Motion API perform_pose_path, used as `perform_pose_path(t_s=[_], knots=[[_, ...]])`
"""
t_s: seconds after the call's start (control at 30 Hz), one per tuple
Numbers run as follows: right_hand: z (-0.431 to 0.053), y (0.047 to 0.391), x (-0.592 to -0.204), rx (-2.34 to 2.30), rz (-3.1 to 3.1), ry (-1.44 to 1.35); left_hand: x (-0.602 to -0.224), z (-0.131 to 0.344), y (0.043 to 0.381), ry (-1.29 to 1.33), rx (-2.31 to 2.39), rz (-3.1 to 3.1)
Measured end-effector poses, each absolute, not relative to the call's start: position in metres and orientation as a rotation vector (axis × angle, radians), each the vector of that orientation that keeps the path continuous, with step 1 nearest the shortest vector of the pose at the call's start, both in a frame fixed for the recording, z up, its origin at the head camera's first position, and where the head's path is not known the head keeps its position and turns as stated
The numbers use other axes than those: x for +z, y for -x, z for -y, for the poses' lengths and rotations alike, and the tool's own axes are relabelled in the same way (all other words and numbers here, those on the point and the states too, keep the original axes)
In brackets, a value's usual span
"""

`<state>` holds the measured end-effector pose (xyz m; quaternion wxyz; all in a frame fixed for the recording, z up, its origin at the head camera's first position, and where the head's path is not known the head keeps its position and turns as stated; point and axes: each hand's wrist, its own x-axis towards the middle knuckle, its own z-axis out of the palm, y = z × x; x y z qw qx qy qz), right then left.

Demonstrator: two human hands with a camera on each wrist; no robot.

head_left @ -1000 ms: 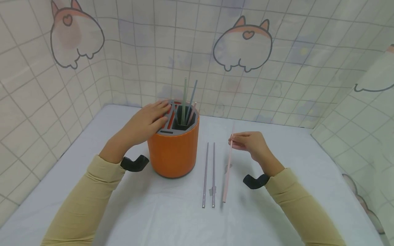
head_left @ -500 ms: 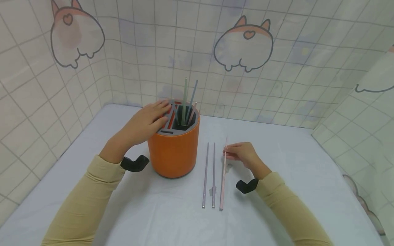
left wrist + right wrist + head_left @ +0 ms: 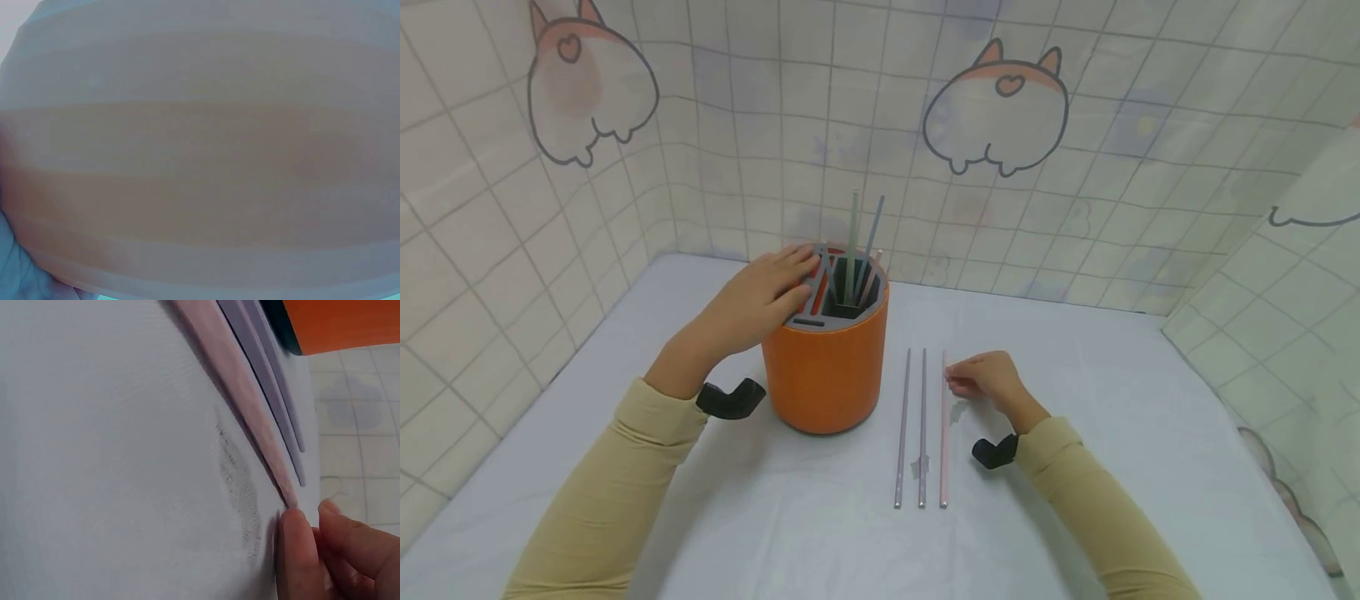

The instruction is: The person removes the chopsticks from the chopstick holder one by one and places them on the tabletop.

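A pink chopstick lies on the white cloth, parallel to two lilac chopsticks on its left. My right hand is at its far end. In the right wrist view the index fingertip is against that end, while the thumb stands apart from it. My left hand rests, fingers extended, on the top left of an orange utensil holder. Upright in the holder's wide compartment stand a green chopstick, a blue one and other sticks. The holder's wall fills the left wrist view, blurred.
Narrow red-edged slots run beside the wide compartment in the holder's grey top. A checked curtain with cartoon animals borders the table's back and sides. Grey marks show on the white tablecloth near the chopsticks.
My right hand has moved left and toward me, lowering the pink chopstick flat onto the cloth beside the lilac pair. Its fingers have loosened from the stick. My left hand has stayed put.
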<state>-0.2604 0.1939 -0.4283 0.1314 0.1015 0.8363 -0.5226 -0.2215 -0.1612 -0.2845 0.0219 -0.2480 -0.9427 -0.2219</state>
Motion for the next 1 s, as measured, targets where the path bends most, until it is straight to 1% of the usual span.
perform_pose_path(t_s=[0.1,0.2,0.33,0.47,0.63,0.83,1.0], knots=[[-0.193,0.261,-0.423,-1.567,-2.449,-0.289,-0.286,0.161,0.222,0.769,-0.682,2.924],[-0.187,0.258,-0.409,-1.655,-2.476,-0.213,-0.285,0.161,0.222,0.778,-0.678,2.927],[-0.173,0.248,-0.376,-1.776,-2.470,-0.006,-0.284,0.162,0.221,0.784,-0.686,2.931],[-0.155,0.233,-0.336,-1.814,-2.537,0.174,-0.284,0.162,0.222,0.783,-0.688,2.932],[-0.134,0.223,-0.299,-1.872,-2.552,0.299,-0.283,0.162,0.222,0.779,-0.681,2.932],[-0.113,0.223,-0.280,-1.961,-2.443,0.392,-0.283,0.162,0.220,0.786,-0.682,2.931],[-0.097,0.225,-0.277,-1.962,-2.423,0.508,-0.282,0.161,0.221,0.790,-0.689,2.923]])
